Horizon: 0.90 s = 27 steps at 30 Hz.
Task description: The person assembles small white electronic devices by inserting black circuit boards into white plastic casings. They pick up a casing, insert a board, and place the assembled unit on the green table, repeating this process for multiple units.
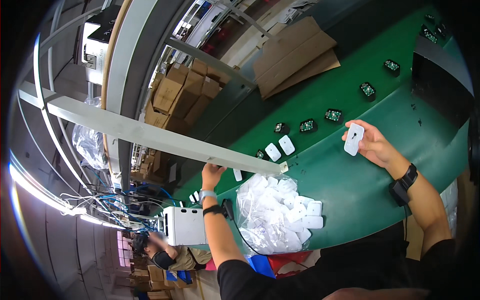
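My right hand is closed on a white plastic cover, a rounded rectangle with a dark mark in its middle, held above the green worktop. To the left, my left hand reaches beside a metal beam; its fingertips are partly hidden, so its grip is unclear. Close to it on the belt lies another white cover. Two more white covers, the nearer one and the farther one, rest farther along. An opened clear bag spills many white covers between my arms.
Several black housings with green circuit boards stand along the green belt. The metal beam crosses over the work area. Flat cardboard lies at the back. A grey box stands left of my left forearm. Another person is beyond it.
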### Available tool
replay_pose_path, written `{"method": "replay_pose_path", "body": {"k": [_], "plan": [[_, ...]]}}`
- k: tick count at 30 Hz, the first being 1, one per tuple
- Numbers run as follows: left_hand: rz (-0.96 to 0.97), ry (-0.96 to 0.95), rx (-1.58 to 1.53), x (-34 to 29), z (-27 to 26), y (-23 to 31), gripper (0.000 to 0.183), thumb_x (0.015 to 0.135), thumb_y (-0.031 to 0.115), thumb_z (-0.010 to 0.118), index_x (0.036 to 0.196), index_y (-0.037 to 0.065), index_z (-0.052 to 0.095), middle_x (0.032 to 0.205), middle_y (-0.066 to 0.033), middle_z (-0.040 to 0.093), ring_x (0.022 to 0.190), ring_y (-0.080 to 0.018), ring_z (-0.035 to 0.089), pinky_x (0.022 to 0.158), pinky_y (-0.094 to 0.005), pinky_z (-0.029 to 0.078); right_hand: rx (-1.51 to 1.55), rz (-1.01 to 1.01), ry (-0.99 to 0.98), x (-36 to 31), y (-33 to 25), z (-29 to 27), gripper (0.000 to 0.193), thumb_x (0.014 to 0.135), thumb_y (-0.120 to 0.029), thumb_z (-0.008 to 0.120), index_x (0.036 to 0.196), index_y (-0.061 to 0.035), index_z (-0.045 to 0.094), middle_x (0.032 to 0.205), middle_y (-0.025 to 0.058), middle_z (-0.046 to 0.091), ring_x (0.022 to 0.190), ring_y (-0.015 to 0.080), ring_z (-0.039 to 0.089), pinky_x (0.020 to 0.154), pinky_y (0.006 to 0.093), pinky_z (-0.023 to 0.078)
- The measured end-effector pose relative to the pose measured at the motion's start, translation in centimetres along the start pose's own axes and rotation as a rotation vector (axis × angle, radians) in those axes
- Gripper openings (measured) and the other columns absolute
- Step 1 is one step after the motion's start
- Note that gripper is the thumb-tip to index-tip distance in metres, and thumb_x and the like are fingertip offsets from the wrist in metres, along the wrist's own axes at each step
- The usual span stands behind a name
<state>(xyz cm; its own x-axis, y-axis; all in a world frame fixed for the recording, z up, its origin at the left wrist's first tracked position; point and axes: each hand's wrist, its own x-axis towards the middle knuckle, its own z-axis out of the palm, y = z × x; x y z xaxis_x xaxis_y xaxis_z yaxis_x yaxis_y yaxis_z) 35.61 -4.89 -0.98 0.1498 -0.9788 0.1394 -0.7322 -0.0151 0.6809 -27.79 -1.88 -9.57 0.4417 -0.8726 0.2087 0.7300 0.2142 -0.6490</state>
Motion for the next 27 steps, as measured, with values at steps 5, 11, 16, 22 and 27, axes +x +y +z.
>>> {"method": "replay_pose_path", "body": {"k": [5, 11, 16, 22, 27], "plan": [[-0.103, 0.199, -0.213, -12.8, 1.1, 12.7, 0.038, 0.079, 0.007, 0.080, 0.108, -0.001, 0.058, 0.090, -0.0073, 0.065, 0.083, -0.0164, 0.064, 0.084, -0.0314, 0.052, -0.045, 0.035, -0.024, -0.6, 0.0, -0.5, 0.063, 0.086, -0.020, 0.079, 0.140, -0.0071, 0.048, 0.120, 0.0097, 0.064, 0.106, 0.0177, 0.062, 0.092, 0.0333, 0.050], [-0.395, -0.100, -0.926, -25.6, 10.4, 21.1, 0.034, 0.080, -0.001, 0.071, 0.110, -0.003, 0.054, 0.098, -0.0168, 0.066, 0.090, -0.0340, 0.068, 0.081, -0.0457, 0.058, -0.054, 0.048, -0.028, -0.7, -0.2, 0.0, 0.058, 0.089, -0.018, 0.075, 0.140, -0.0069, 0.048, 0.120, 0.0098, 0.064, 0.106, 0.0171, 0.062, 0.093, 0.0324, 0.050], [-0.534, -0.250, -1.262, -26.0, 21.1, 25.7, 0.046, 0.083, 0.007, 0.072, 0.125, 0.007, 0.054, 0.111, -0.0116, 0.059, 0.097, -0.0322, 0.063, 0.073, -0.0396, 0.055, -0.050, 0.130, -0.042, -0.8, -0.3, 0.0, 0.054, 0.092, -0.016, 0.070, 0.140, -0.0050, 0.049, 0.118, 0.0110, 0.065, 0.106, 0.0183, 0.063, 0.094, 0.0316, 0.051], [-0.359, -0.376, -2.017, -20.8, 28.0, 29.6, 0.053, 0.103, 0.040, 0.044, 0.130, -0.006, 0.049, 0.136, -0.0254, 0.049, 0.129, -0.0414, 0.044, 0.108, -0.0506, 0.038, 0.043, 0.122, -0.167, -0.5, -0.5, -0.7, 0.053, 0.091, -0.015, 0.071, 0.137, 0.0004, 0.050, 0.115, 0.0127, 0.065, 0.104, 0.0228, 0.067, 0.094, 0.0356, 0.054], [-0.350, -0.243, -2.024, -19.8, 28.6, 31.6, 0.045, 0.104, 0.027, 0.042, 0.131, -0.009, 0.043, 0.149, -0.0287, 0.035, 0.145, -0.0450, 0.026, 0.120, -0.0589, 0.025, 0.050, 0.099, -0.199, -0.7, -0.8, -0.6, 0.055, 0.089, -0.014, 0.072, 0.137, 0.0012, 0.050, 0.115, 0.0123, 0.065, 0.101, 0.0224, 0.068, 0.092, 0.0346, 0.055]]}}
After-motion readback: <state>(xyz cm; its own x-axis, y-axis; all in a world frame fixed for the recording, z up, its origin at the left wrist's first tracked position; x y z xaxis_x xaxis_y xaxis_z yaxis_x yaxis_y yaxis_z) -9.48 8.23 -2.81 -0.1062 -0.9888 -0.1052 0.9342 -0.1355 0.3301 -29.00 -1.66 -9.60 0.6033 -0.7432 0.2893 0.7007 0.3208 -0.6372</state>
